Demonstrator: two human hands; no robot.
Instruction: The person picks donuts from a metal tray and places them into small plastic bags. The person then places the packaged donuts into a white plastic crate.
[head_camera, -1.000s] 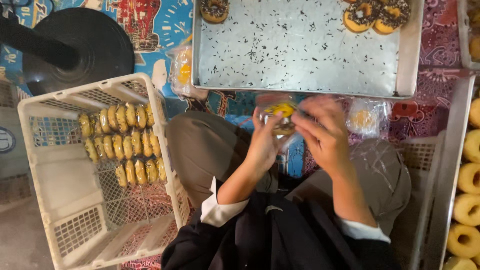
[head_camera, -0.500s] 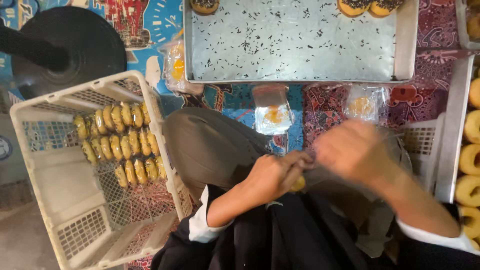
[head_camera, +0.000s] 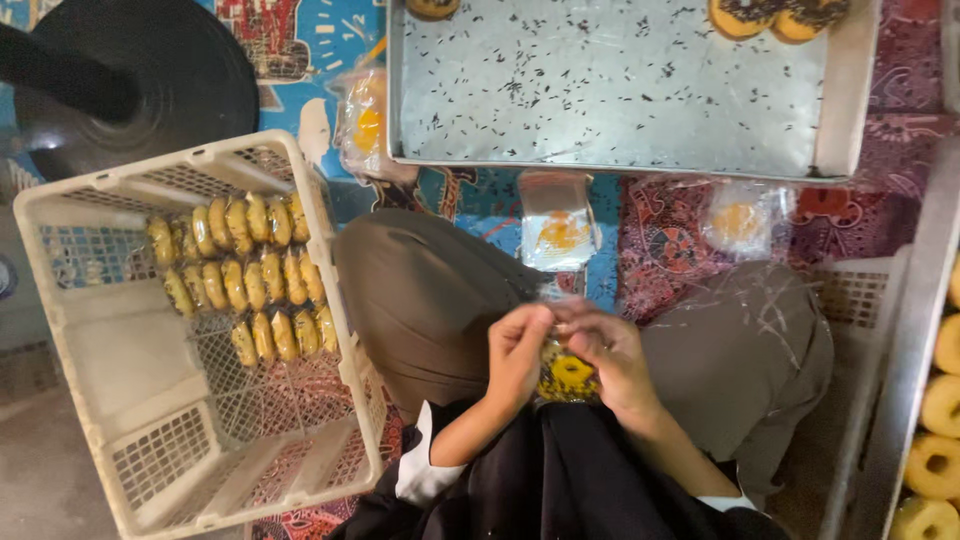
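Two hands, left hand (head_camera: 518, 352) and right hand (head_camera: 612, 358), pinch one bagged donut (head_camera: 568, 376) between them; best keep fingers gentle on its wrap.

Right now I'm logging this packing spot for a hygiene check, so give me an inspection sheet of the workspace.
Surface: patterned mat on the floor, person sitting cross-legged.
Job's things: bagged donut with yellow topping, held over the lap.
Clutter: three bagged donuts on the mat; metal tray strewn with dark sprinkles, a few donuts at its far edge; white crate with rows of wrapped donuts; plain donuts on a tray at right.
Grip: left hand and right hand both closed on the bag.
Cables: nothing seen.
Surroundings: dark round object at upper left.
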